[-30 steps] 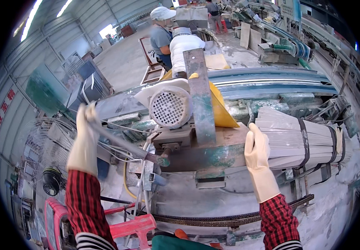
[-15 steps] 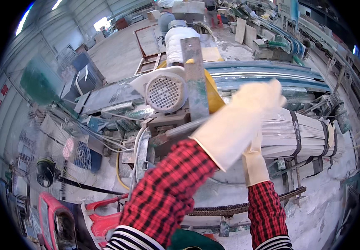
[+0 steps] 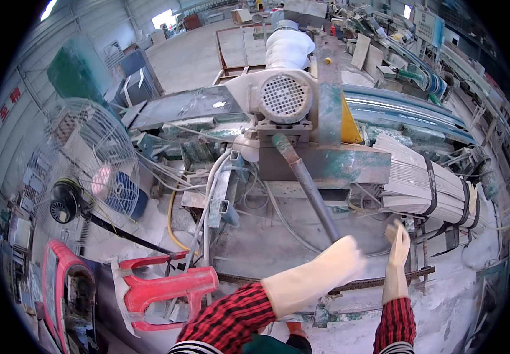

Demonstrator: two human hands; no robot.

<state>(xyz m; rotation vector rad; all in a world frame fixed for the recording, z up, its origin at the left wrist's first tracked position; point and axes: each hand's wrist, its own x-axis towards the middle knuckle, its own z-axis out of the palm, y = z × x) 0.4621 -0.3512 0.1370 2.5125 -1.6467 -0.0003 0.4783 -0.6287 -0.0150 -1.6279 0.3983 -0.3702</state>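
Note:
Both my hands wear long cream rubber gloves over red-and-black checked sleeves. My left hand is stretched forward, its fingers smeared by motion. Its glove meets the lower end of a grey metal pipe handle in the picture; whether they touch I cannot tell. That handle slants down from a machine with a round grilled motor. Over to the right, my right hand is raised with its fingers stretched up and nothing visible in it. It is just below a bundle of long whitish strips bound with black straps.
A large wire-cage fan stands at the left, above a red plastic chair. A rusty chain crosses the floor ahead of me. Hoses and cables hang beside the machine frame. Blue rails run behind it.
Both hands have come down and back from the strip bundle, moving apart. The pipe handle and the chair now show more fully. My view has shifted, so the machine appears farther right.

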